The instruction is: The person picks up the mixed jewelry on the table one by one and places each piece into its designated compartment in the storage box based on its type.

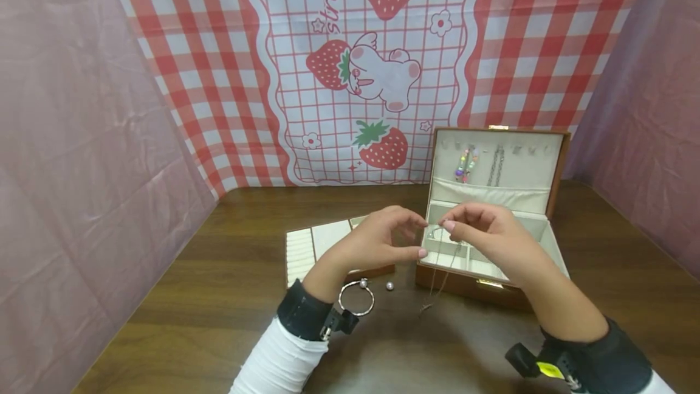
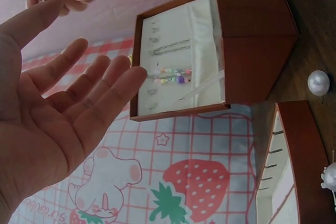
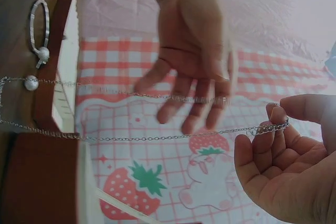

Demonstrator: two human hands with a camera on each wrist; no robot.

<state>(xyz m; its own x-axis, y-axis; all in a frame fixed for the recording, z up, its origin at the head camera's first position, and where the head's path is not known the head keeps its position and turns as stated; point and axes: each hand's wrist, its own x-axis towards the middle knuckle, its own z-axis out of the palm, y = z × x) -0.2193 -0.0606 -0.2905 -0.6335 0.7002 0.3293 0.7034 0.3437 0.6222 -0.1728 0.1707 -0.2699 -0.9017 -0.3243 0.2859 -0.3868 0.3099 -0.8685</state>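
Observation:
My right hand (image 1: 487,236) pinches a thin silver necklace (image 3: 131,139) near its top, in front of the jewelry box (image 1: 559,178). The chain hangs down in a long loop with a small pendant (image 1: 426,307) at the bottom. Across from it, my left hand (image 1: 377,239) has its fingers spread and loosely bent. The left wrist view shows the left palm (image 2: 47,124) holding nothing. Seen from the right wrist, the left fingers lie close to one strand of the chain; whether they touch it I cannot tell.
Inside the raised lid hang a beaded bracelet (image 1: 466,165) and a silver chain (image 1: 496,166). A cream-lined tray (image 1: 328,236) sits left of the box. A pearl-topped bangle (image 1: 356,314) and a loose pearl piece (image 1: 389,286) lie on the wooden table (image 1: 180,321).

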